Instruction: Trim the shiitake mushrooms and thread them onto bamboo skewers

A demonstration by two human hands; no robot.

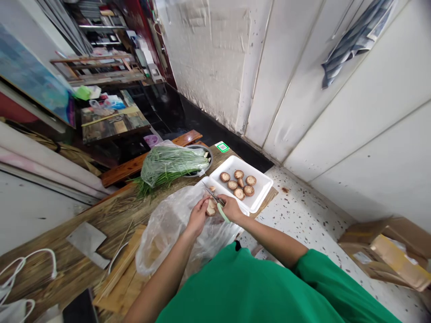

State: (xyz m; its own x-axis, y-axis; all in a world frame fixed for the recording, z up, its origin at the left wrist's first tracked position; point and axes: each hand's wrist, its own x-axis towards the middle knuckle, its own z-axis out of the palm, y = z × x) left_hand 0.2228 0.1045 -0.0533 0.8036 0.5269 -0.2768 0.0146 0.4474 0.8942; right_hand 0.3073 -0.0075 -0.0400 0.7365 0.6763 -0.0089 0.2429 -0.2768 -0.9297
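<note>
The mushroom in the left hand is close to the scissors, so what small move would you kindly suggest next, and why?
Probably bring the scissors to the mushroom for a small snip: the left hand holds it with its pale side showing, and the right hand grips the scissors with their blades close by.

The lone head-worn view looks forward and down past the short-sleeved green cloth shirt [266, 291] onto the bare left hand [198, 215] and bare right hand [232, 208] (near, just below mid-frame), reaching well beyond them to the stained white panelled wall [208, 58].
</note>
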